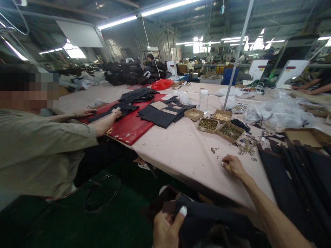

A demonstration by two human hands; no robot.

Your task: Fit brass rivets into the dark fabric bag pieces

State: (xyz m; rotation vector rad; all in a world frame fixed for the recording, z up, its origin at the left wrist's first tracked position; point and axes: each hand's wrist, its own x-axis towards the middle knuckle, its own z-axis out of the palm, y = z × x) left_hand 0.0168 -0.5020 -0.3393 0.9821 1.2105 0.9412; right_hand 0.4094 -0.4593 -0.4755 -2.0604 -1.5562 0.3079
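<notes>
Left hand (167, 227) at 6 o'clock, thumb pinching the dark fabric (209, 215) by its flat brown tab (169, 206). Right hand (232, 165) at 4, fingers curled low over the pink surface (191, 158); can't tell if they grip anything. Loose metal bits (213, 150) lie at 10 from it, cardboard box (231, 132) of small hardware at 12. Looks like a small-parts handling step; parts that tiny call for fingertip precision.
</notes>
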